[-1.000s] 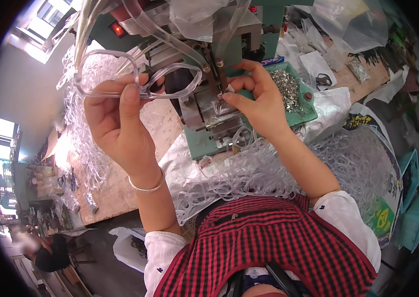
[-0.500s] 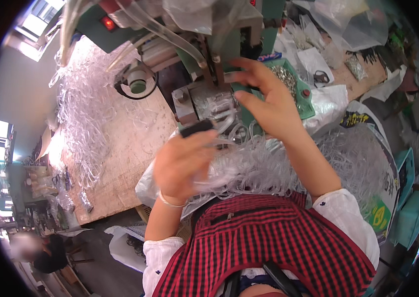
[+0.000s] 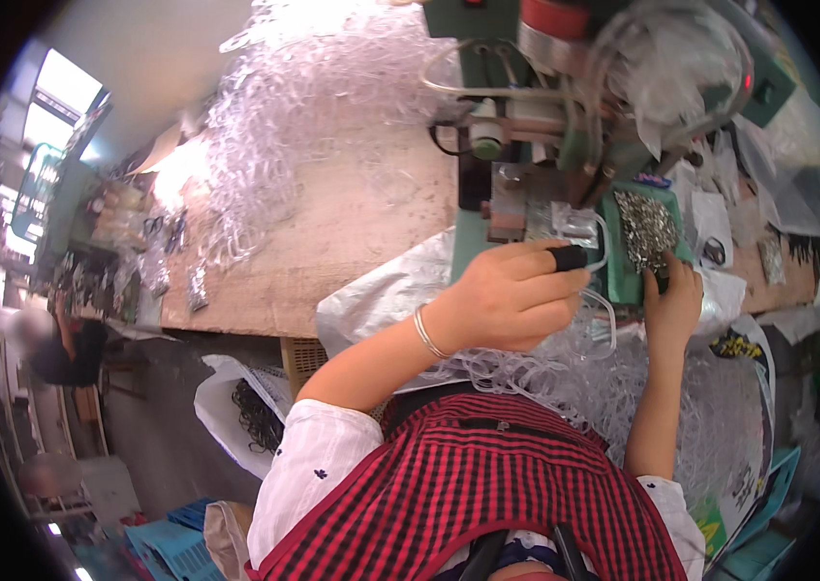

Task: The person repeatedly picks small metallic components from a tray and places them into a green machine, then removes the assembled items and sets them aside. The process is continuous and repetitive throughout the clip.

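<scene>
Just in front of the green press machine (image 3: 579,126), my left hand (image 3: 521,295) is closed on a clear plastic strip (image 3: 611,315), which curls out past its fingertips. One of its fingers wears a black sleeve (image 3: 569,258). The metal work plate (image 3: 574,218) of the machine lies just beyond this hand. To the right, my right hand (image 3: 673,302) reaches into the near end of a green tray (image 3: 627,288) heaped with small metal pieces (image 3: 646,225). Its fingertips bend together among the pieces; whatever they pinch is too small to make out.
Tangled clear strips (image 3: 274,145) cover the table's far left, and more fill a bag (image 3: 720,416) below my right arm. Scissors (image 3: 714,251) lie right of the tray. A white sack with black cords (image 3: 257,412) stands lower left; another person (image 3: 66,344) sits beyond.
My right hand has left the machine's work area and come down to the metal pieces in the tray. My left hand holds the strip near the work plate. The view has swung to the left.
</scene>
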Demonstrator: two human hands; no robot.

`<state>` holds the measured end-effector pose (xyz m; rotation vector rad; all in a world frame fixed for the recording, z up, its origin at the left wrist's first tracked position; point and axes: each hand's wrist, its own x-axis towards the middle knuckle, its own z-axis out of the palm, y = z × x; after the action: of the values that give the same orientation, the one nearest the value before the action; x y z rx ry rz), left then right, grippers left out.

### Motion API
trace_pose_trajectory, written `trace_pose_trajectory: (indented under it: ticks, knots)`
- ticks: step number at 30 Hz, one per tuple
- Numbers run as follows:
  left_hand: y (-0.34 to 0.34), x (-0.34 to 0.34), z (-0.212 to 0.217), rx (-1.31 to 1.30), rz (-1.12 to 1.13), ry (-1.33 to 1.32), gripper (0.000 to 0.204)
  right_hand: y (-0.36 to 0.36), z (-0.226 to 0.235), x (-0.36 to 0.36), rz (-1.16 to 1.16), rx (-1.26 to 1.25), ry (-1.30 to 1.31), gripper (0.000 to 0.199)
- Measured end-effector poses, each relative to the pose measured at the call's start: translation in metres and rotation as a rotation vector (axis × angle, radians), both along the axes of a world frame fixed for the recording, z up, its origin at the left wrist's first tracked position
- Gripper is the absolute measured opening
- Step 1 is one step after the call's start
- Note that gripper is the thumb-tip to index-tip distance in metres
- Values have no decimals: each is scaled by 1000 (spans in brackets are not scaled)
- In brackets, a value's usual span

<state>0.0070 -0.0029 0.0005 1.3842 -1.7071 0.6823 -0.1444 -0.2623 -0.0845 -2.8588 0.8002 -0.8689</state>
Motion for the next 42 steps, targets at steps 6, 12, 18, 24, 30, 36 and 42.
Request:
trace_pose_trajectory:
  ticks: [6, 12, 18, 24, 30, 36, 42]
  knots:
    - [36, -51, -19, 90, 167, 381, 20, 10, 1, 44, 58, 78, -117, 7]
    - [115, -6, 7, -390, 582, 350, 12, 5, 8, 32, 133, 90, -298, 6]
    - [95, 126, 18, 5, 864, 190, 14, 13, 19, 57, 208, 267, -362, 11]
    - [109, 209, -133, 613, 1065, 388, 39, 2, 6, 18, 81, 455, -404, 14]
    - [126, 160, -113, 381, 1187, 317, 26, 9, 21, -19, 97, 440, -394, 16]
    - [114, 139, -60, 67, 1049, 569, 13, 51, 101, 54, 539, 779, -356, 19]
    - [95, 90, -103, -323, 457, 1345, 14, 76, 83, 88, 521, 1070, -522, 51]
